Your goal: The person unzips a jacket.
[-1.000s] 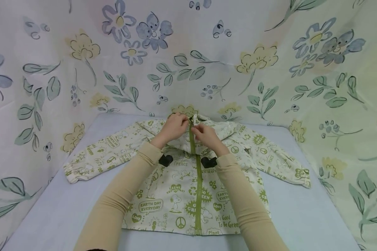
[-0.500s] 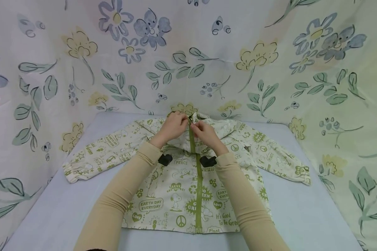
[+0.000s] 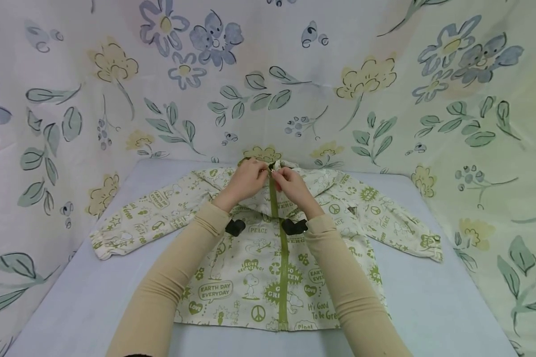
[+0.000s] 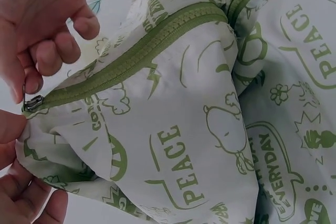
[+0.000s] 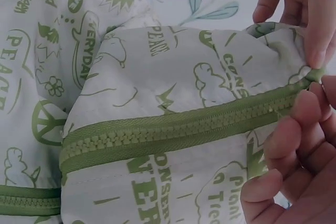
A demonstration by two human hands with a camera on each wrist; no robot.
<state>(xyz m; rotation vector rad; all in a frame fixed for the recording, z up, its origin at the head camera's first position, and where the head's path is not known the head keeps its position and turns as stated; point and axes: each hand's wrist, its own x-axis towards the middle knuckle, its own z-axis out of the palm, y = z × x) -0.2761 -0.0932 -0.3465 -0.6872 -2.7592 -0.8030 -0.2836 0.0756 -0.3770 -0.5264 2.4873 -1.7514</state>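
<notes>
A white zip-up jacket (image 3: 250, 287) with green print lies front up, its green zipper (image 3: 283, 263) running down the middle to the hem. Up at the collar, my left hand (image 3: 245, 179) pinches the fabric beside the zipper's top end; in the left wrist view it is the lower hand (image 4: 21, 190). The right hand (image 3: 294, 189) pinches the pull of the metal zipper slider (image 4: 34, 102) between thumb and finger. Below the slider the teeth (image 5: 157, 132) are joined. The collar section folds over the jacket's chest.
Both jacket sleeves, left (image 3: 147, 218) and right (image 3: 390, 223), spread out to the sides on the pale table cover (image 3: 429, 307). A floral cloth (image 3: 268, 74) hangs behind. Black wrist-worn devices (image 3: 235, 227) sit under the wrists.
My right hand has moved slightly up along the zipper to its top end at the collar. The left hand keeps its grip almost in place. The jacket lies nearly as before.
</notes>
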